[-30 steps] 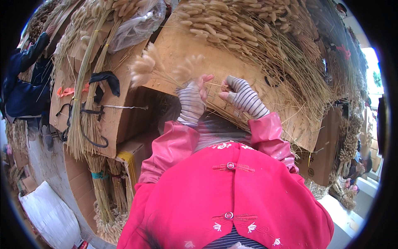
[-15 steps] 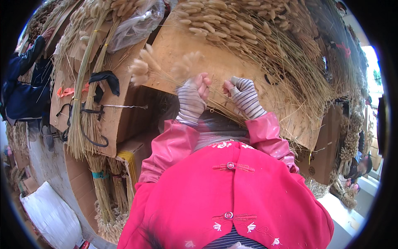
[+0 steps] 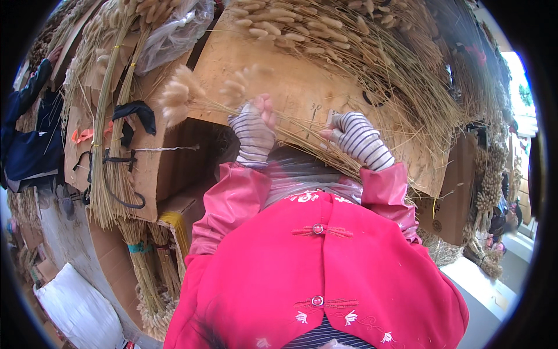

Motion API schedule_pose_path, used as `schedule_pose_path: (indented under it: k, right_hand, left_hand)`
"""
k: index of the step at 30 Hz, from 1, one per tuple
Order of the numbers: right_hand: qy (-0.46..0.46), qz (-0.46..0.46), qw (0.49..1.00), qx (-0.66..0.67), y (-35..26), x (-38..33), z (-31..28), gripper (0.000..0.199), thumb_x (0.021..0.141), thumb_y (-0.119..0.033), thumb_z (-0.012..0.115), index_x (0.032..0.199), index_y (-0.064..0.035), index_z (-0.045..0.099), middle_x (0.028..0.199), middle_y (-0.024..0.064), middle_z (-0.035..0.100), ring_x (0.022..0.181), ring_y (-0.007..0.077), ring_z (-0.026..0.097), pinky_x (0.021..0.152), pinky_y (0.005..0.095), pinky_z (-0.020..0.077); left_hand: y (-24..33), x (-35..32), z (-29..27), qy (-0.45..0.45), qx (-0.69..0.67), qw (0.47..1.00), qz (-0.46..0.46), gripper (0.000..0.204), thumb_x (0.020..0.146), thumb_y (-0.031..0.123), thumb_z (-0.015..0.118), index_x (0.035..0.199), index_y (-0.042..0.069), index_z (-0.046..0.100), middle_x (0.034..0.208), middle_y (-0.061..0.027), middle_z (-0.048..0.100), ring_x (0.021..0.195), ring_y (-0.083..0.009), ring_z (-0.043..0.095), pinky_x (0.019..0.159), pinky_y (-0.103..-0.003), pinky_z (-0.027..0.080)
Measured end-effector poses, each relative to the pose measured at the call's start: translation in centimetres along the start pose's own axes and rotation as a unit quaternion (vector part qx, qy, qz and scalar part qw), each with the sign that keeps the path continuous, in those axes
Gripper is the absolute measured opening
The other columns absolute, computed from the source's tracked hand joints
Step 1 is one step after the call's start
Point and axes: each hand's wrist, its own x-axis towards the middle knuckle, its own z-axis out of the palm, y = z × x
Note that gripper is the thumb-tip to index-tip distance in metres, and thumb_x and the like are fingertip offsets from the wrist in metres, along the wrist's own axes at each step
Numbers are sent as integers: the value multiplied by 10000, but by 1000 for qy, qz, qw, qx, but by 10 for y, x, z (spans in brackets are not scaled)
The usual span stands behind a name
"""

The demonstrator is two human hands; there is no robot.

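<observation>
My left hand [image 3: 256, 128], in a striped fingerless glove, is closed around a small bunch of dried bunny-tail grass stems [image 3: 218, 107]. The fluffy pale heads [image 3: 179, 94] fan out to its left, some of them blurred, and the stems trail to the right over the board's front edge. My right hand [image 3: 356, 138], gloved the same way, sits further right with thumb and fingers pinched beside these stems. What lies between its fingertips is too small to make out. Both hands are just above the near edge of the wooden board [image 3: 232, 61].
A large heap of bunny-tail grass [image 3: 372, 64] covers the board's far and right side. Tied bundles [image 3: 107, 134] and a plastic bag [image 3: 174, 38] lie on the cardboard at left, above an open box [image 3: 189, 157]. Another person's dark sleeve [image 3: 38, 81] shows at far left.
My hands have moved apart: the left, with the grass, slightly left, the right slightly right and down. The whole view has shifted a little, and more stems show between the hands.
</observation>
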Motion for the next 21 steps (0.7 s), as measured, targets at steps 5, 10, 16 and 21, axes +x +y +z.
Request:
schedule_pose_path:
  k: [5, 10, 16, 21]
  right_hand:
    - [66, -8, 994, 82, 5, -11, 3, 166, 770, -122, 554, 682, 19, 553, 517, 71, 489, 484, 118, 436, 472, 289, 375]
    - [50, -19, 991, 127, 9, -20, 19, 140, 741, -161, 583, 709, -25, 581, 628, 171, 554, 591, 310, 543, 545, 358, 422]
    - [178, 10, 980, -93, 16, -18, 14, 182, 709, -215, 567, 670, -44, 518, 612, 140, 531, 609, 330, 538, 560, 378, 437]
    - [31, 301, 898, -318, 45, -32, -30, 282, 725, -348, 578, 820, -83, 604, 773, 106, 611, 773, 252, 596, 661, 357, 475]
  left_hand:
    - [1, 4, -10, -56, 40, 998, -9, 214, 774, 251, 599, 918, 105, 537, 876, 42, 501, 837, -74, 477, 739, -259, 398]
    - [-2, 5, -11, -47, 59, 997, -2, 177, 791, 250, 577, 901, 115, 546, 826, 47, 502, 810, -59, 479, 693, -236, 397]
    - [0, 4, -7, 3, -13, 1000, -6, 222, 809, 179, 568, 923, -1, 509, 738, -2, 521, 577, -44, 474, 425, -173, 318]
    - [0, 7, -12, -52, 46, 998, -2, 205, 801, 231, 573, 927, 76, 528, 800, 37, 498, 736, -50, 456, 634, -213, 345]
